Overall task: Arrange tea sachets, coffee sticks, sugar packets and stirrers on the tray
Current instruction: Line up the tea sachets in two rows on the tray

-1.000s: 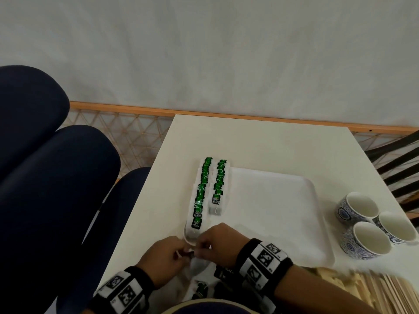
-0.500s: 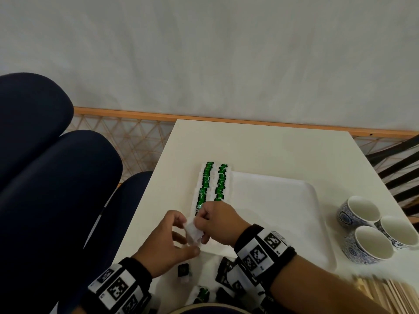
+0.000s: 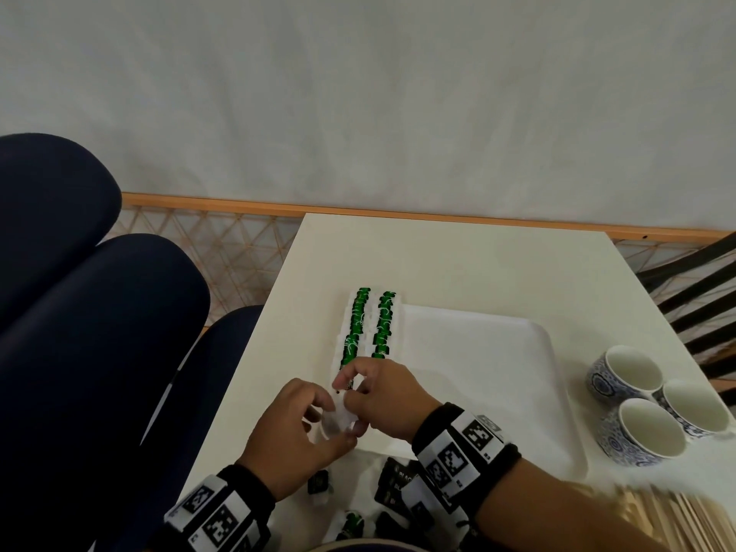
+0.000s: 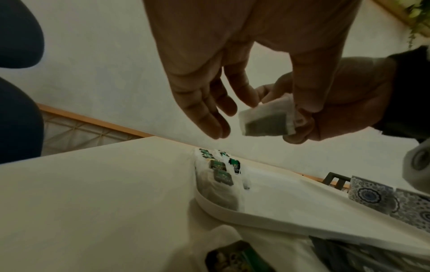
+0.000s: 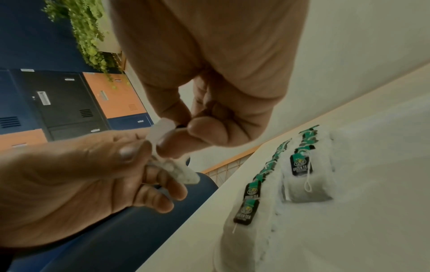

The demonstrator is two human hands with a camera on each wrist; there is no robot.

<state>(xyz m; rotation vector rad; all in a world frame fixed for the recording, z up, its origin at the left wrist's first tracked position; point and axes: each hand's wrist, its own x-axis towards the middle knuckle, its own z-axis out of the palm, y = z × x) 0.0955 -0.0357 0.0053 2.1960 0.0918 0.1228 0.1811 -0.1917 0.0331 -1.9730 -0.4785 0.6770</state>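
Observation:
I hold a white tea bag [image 3: 339, 419] in both hands above the near left corner of the white tray [image 3: 478, 376]. My left hand [image 3: 336, 422] pinches the pouch between thumb and fingers. My right hand [image 3: 347, 388] pinches the bag's top end, where its tag sits. The pouch [image 4: 265, 121] shows dark tea inside. Two rows of tea bags with green tags [image 3: 372, 324] lie along the tray's left edge; their near ends [image 5: 302, 176] are just beyond my hands.
Black coffee sticks [image 3: 398, 482] and loose tea bags [image 3: 320, 483] lie on the table near me. Wooden stirrers [image 3: 677, 519] are at the bottom right. Three blue-patterned cups [image 3: 645, 408] stand right of the tray. Dark blue chairs [image 3: 99, 332] are left of the table.
Both hands have lifted the tea bag from the table's near edge and moved it forward to the tray's near left corner. The left fingers have loosened round it.

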